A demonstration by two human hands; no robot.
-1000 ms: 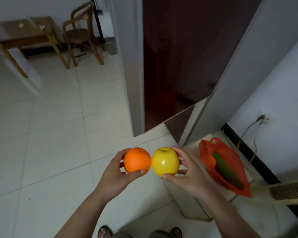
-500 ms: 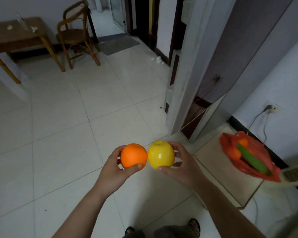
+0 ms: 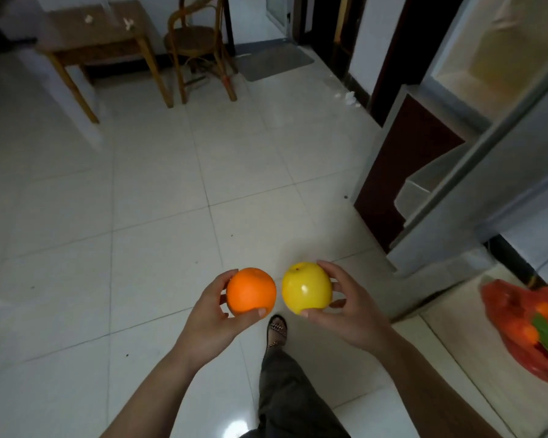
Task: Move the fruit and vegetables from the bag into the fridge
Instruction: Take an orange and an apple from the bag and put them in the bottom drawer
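Two hands are raised over the white tiled floor (image 3: 146,197): the left hand (image 3: 208,324) has its fingers curled around an orange (image 3: 251,290), and the right hand (image 3: 353,314) cups a yellow apple (image 3: 306,287), the two fruits just beside each other with a narrow gap between. The red plastic bag (image 3: 516,336), with more oranges and something green inside, lies low at the right edge. The open fridge (image 3: 475,128) stands at upper right, its door (image 3: 402,159) swung out.
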